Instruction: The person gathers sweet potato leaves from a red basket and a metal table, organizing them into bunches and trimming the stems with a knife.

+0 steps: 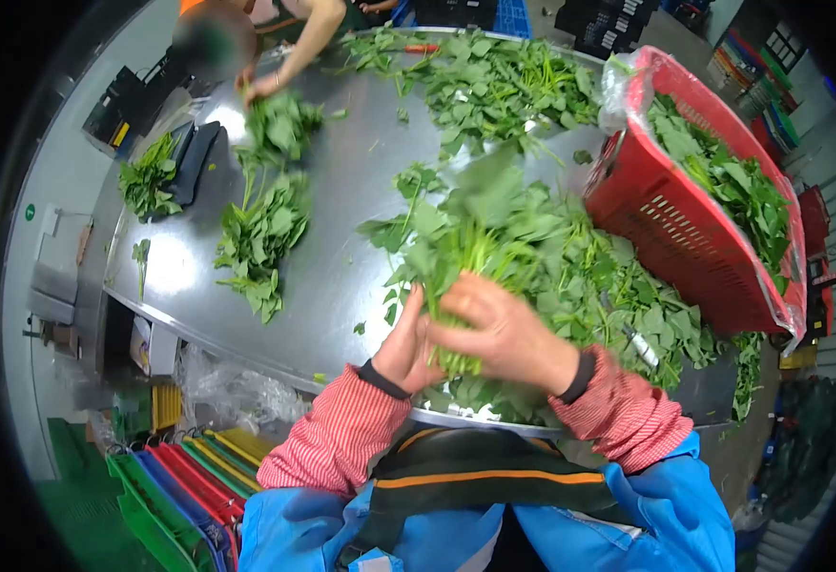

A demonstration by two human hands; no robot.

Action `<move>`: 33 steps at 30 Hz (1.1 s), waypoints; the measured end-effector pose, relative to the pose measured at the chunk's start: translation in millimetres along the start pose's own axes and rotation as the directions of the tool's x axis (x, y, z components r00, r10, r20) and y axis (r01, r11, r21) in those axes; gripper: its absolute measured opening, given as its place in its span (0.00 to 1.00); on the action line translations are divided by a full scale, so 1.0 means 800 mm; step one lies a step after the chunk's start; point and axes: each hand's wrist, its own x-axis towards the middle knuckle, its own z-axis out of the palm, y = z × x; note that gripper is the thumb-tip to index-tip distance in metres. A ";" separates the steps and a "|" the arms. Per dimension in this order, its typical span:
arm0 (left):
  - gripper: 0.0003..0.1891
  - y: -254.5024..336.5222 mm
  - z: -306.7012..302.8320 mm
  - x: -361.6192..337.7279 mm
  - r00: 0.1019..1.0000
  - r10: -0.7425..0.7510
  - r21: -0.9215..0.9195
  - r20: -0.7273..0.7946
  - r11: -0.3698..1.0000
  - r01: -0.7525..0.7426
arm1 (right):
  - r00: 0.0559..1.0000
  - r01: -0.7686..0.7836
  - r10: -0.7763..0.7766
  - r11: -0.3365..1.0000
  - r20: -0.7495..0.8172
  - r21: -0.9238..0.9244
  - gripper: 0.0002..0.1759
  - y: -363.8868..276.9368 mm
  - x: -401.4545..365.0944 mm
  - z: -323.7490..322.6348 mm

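A bunch of leafy greens [480, 250] stands upright between my hands, low over the near side of the metal table [341, 229]. My left hand [405, 345] is closed round the stems from the left, thumb pointing up. From the right my right hand [499, 329] grips the same stems, its fingers slightly blurred. The lower stem ends show between the two palms. Loose greens [618, 286] lie heaped right beside and beneath my right hand. A small white object [641, 347] rests among those leaves.
A red crate [690, 219] of greens, lined with plastic, stands tilted at the right. More greens [513, 86] cover the far side. At the upper left, a co-worker's hand [265, 86] holds a bunch. Stacked coloured crates [184, 486] sit below the table at left.
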 end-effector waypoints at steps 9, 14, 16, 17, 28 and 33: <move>0.24 -0.074 -0.105 -0.002 0.983 -0.177 -0.118 -0.043 0.978 0.171 | 0.695 -0.706 0.688 0.708 0.211 0.019 0.24 -0.066 -0.061 0.016; 0.26 -0.075 -0.091 -0.002 0.986 -0.161 0.317 -0.038 0.934 0.165 | 0.193 -0.884 0.833 -0.081 0.518 0.460 0.24 -0.054 -0.113 0.107; 0.27 -0.067 -0.063 -0.016 0.985 -0.139 0.531 -0.104 0.829 0.173 | 0.200 -0.839 0.846 -0.113 0.495 0.532 0.23 -0.062 -0.096 0.102; 0.29 -0.088 -0.090 -0.017 0.997 -0.070 0.357 -0.025 0.931 0.074 | 0.175 -0.683 0.848 -0.262 0.501 0.682 0.22 -0.063 -0.101 0.113; 0.26 -0.096 -0.103 -0.027 0.949 -0.258 0.110 -0.178 0.954 0.280 | 0.178 -0.695 0.820 -0.286 0.544 0.659 0.21 -0.085 -0.104 0.112; 0.26 -0.078 -0.096 -0.035 0.969 -0.225 0.091 -0.104 0.968 0.234 | 0.149 -0.334 0.718 -0.611 0.680 0.718 0.19 -0.076 -0.130 0.109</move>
